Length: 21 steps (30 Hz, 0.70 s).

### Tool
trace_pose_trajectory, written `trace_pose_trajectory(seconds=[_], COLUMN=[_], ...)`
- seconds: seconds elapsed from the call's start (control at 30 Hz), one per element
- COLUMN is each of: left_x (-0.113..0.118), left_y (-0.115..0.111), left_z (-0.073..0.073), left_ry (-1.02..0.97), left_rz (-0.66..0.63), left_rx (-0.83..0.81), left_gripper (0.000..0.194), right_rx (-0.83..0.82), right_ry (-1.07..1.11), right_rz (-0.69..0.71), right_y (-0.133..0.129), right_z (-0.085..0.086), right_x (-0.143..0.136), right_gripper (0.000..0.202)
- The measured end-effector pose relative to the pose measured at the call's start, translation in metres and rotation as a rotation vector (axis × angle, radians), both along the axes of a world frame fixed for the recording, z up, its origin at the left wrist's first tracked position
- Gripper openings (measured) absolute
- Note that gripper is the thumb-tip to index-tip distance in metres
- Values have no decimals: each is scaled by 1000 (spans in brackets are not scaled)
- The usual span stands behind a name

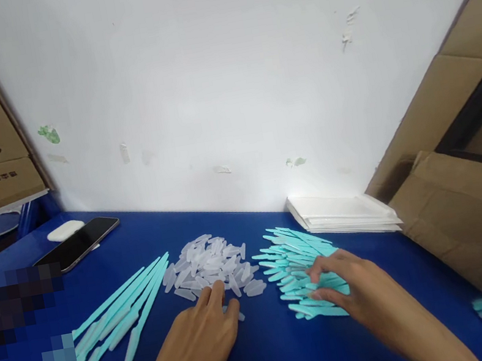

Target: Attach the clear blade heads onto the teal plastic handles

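Apparent workshop, cardboard boxes [444, 222], heaped plastic pieces [212, 264]

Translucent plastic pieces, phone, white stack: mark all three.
Translucent plastic pieces [212, 264], head view: middle of the pile.
Phone [86, 242], head view: middle of its dark screen.
White stack [342, 210], head view: its top surface.

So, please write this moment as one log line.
left hand: at translucent pieces | right hand: at turquoise sticks | surface: blue table

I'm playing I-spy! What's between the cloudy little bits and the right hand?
In the head view, turquoise sticks lie between the cloudy bits and the right hand.
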<state>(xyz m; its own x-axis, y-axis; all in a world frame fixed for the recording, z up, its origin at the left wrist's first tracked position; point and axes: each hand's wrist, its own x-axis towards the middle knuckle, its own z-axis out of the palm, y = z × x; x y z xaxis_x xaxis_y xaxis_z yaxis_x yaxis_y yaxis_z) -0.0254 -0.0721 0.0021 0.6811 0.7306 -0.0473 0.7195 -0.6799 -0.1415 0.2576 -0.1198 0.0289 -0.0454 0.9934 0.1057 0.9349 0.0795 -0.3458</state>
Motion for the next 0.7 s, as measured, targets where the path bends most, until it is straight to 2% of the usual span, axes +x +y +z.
trace_pose_trajectory(seconds=[0.17,0.23,0.33,0.43,0.5,0.7], left_x=[8,10,7,1,-4,-10], left_y=[2,1,-2,-5,-5,-1], left_z=[10,13,21,29,32,23], left_ry=[67,60,12,-83,-166,-386], left_rz=[-58,-85,-50,-12,-36,-168], left_rx=[16,40,59,121,200,386], left_gripper=[49,47,45,44,43,45], right_rx=[184,170,120,87,67,16], right_ry=[64,82,61,61,92,158], right_rz=[46,89,168,203,202,187], right_y=[-6,-8,-8,-9,-10,-9], right_z=[11,14,15,16,18,19], right_x=[-23,-39,-58,-68,-69,-65], right_gripper=[14,11,13,14,12,16])
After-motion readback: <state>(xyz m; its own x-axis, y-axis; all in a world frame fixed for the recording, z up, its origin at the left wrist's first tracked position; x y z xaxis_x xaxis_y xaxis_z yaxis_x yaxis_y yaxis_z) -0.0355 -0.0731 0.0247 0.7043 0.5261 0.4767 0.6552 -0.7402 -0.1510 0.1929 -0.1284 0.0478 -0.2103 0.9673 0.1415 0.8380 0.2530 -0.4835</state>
